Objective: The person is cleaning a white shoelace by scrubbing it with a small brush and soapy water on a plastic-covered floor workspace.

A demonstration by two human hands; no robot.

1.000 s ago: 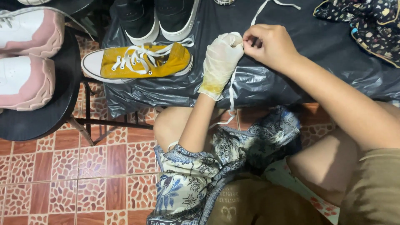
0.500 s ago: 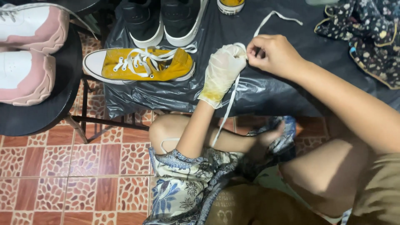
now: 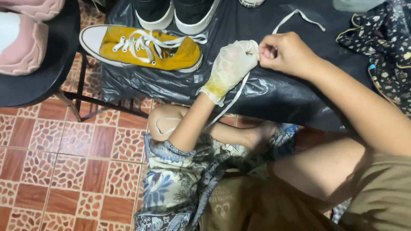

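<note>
My left hand [image 3: 231, 64], in a pale stained glove, is closed around a white shoelace [image 3: 231, 100] over the black plastic sheet [image 3: 274, 92]. My bare right hand [image 3: 284, 53] pinches the same lace right beside it. From the hands the lace runs down to my knee and also up across the sheet toward the top right. A yellow sneaker [image 3: 145, 47] with white laces lies on its side to the left of my hands.
Two black shoes [image 3: 175, 13] with white soles stand behind the yellow one. A pink and white shoe [image 3: 23, 34] rests on a black stool [image 3: 43, 81] at left. A dark patterned cloth [image 3: 385, 47] lies at right. Patterned red tiles [image 3: 64, 162] cover the floor.
Both hands stay together on the lace and have shifted slightly right and down in view. The lace now hangs lower toward my knee.
</note>
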